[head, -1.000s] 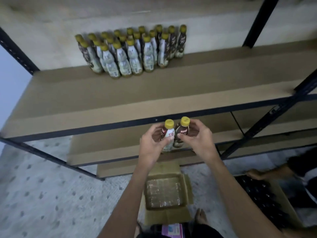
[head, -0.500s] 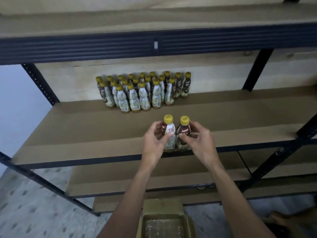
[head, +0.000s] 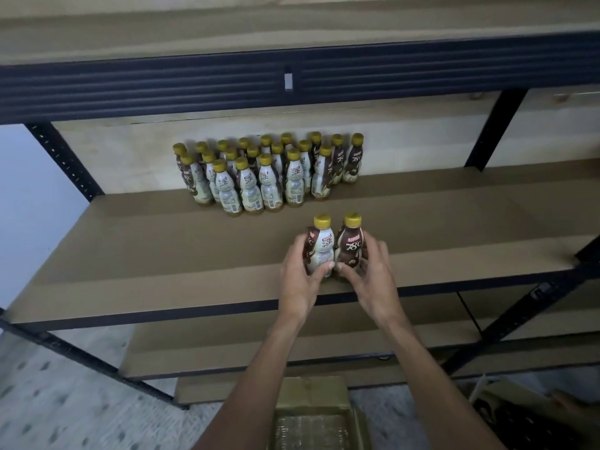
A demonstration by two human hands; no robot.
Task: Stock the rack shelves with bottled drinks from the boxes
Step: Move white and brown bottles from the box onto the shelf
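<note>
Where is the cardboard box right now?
Head view, bottom centre: the open cardboard box sits on the floor below the rack's lowest shelf, between the person's forearms.

The scene is dim and evenly lit, with a muddy yellow-brown cast. No hard shadows or glare show. The wide lens bends the rack (head: 292, 82) beams near the edges. Labels on the bottles (head: 266, 177) read softly (the far ones smear), and the floor (head: 65, 401) looks blurred.
</note>
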